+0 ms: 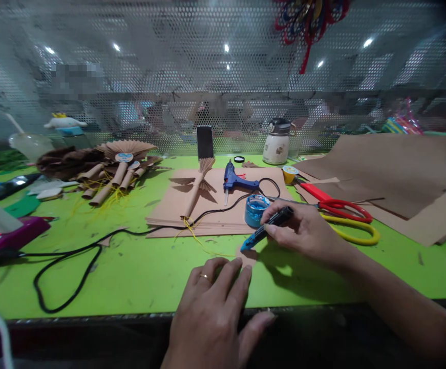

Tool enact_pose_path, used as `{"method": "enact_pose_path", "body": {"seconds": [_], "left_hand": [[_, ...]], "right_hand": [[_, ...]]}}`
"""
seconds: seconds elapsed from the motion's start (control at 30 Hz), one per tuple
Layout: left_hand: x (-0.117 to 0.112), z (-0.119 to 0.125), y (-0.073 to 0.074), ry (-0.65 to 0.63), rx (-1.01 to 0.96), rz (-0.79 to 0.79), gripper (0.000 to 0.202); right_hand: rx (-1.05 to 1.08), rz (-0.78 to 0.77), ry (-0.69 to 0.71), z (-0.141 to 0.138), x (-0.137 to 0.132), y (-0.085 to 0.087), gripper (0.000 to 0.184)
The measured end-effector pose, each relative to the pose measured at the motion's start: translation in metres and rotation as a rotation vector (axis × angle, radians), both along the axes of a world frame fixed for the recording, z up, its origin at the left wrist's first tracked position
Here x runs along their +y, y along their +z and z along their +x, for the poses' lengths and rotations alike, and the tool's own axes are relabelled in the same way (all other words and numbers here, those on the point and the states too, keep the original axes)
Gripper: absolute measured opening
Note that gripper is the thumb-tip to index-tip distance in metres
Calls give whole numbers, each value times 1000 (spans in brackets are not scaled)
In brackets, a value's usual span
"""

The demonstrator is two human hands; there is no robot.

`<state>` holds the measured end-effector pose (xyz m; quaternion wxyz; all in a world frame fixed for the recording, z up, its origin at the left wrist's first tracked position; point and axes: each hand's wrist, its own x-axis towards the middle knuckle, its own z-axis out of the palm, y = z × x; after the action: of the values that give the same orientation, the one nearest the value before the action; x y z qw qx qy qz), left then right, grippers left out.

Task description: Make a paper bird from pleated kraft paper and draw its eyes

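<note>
My right hand (303, 228) grips a dark marker (269, 228) with a blue tip. The tip meets a small round piece of brown paper (248, 258) lying on the green table (130, 277). With fingers spread out and a ring on one, my left hand (223, 302) rests at the near side of that piece, its fingertips at the edge. Just behind the marker stands an open jar of blue paint (255, 211). A folded-paper figure with a rolled tube (192, 195) and yellow strings lies on stacked brown sheets (165, 218).
Beside the figure lies a blue glue gun (238, 179), its black cord (123, 231) looping left. Scissors (345, 212) with red and yellow handles lie right of the jar. Further off are a bottle (277, 143), a phone (205, 142), large brown sheets (395, 169) and several paper figures (121, 169).
</note>
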<state>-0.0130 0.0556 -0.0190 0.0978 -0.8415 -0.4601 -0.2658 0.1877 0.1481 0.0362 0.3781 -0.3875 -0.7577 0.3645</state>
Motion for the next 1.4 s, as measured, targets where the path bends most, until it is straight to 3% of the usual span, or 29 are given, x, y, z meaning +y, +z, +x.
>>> {"method": "enact_pose_path", "body": {"seconds": [1.4], "left_hand": [[1, -1, -1, -5, 13, 27, 53]], "right_hand": [[-22, -36, -4, 1, 2, -1, 4]]}}
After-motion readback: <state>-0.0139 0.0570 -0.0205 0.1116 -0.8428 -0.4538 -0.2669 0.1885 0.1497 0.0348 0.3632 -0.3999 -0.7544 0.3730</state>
